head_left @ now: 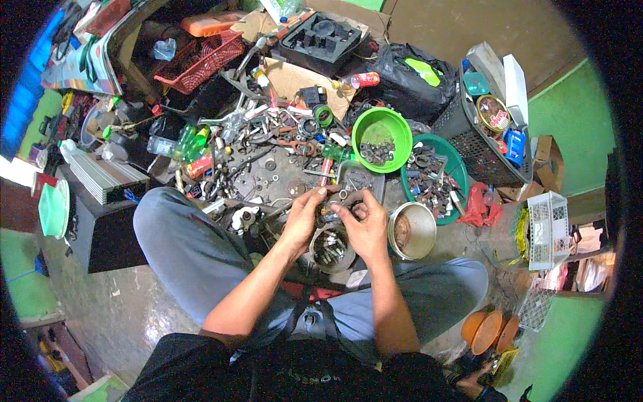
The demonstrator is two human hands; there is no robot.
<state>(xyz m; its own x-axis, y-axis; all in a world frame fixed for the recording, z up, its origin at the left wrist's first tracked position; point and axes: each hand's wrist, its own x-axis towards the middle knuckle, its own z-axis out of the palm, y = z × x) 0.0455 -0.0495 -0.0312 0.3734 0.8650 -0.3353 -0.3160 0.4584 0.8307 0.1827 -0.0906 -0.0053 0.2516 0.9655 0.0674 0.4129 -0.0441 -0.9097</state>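
Dark shirt [301, 375] and grey trouser knees [194, 248] closest in, forearms running up from the lower edge. Both hands meet over a small round tin of bolts [333, 249] on the floor between the knees. Left hand [303, 218] and right hand [365, 224] pinch together on a small metal part [333, 209]; fingers closed around it, details too small to tell. Just right, a metal bowl [412, 231]. Beyond, a green bowl of nuts [382, 139] and scattered scrap hardware [281, 144].

Cluttered workshop (scattered nuts [281, 144], tools)
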